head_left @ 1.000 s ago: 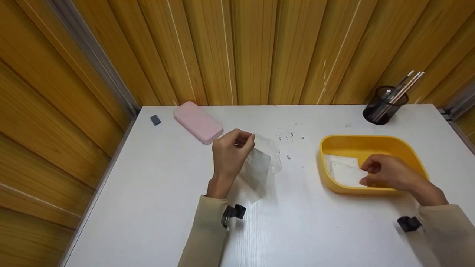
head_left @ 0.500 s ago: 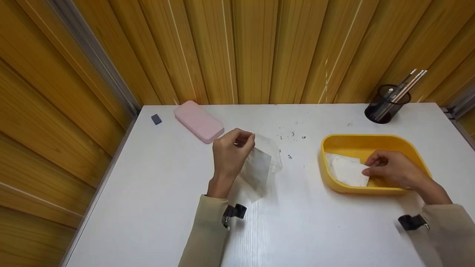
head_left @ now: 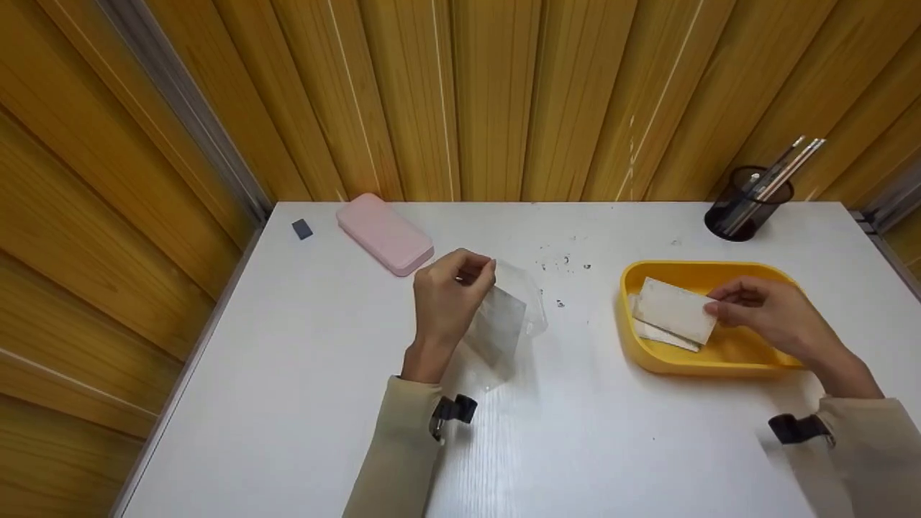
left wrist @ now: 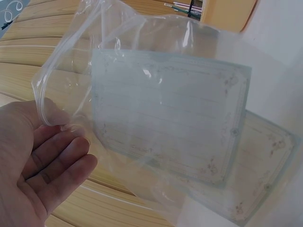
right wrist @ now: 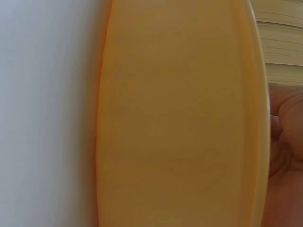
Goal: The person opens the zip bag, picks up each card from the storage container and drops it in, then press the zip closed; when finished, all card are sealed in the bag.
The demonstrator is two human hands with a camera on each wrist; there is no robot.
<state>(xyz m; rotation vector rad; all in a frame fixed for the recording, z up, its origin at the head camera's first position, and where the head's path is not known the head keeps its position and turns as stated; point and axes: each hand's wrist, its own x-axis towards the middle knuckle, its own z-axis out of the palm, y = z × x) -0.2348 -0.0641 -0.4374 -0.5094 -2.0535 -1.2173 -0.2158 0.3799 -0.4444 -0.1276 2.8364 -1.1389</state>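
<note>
While hands work — pink case (head_left: 385, 234), pen cup (head_left: 748, 203).

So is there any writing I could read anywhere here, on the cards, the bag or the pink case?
None can be read.
Card inside the clear bag: faint ruled lines and a flowery border, no words.
Card held by the right hand over the yellow tray: blank as far as it shows.
Pink case: no print visible.
Pen pot: too small to tell.
</note>
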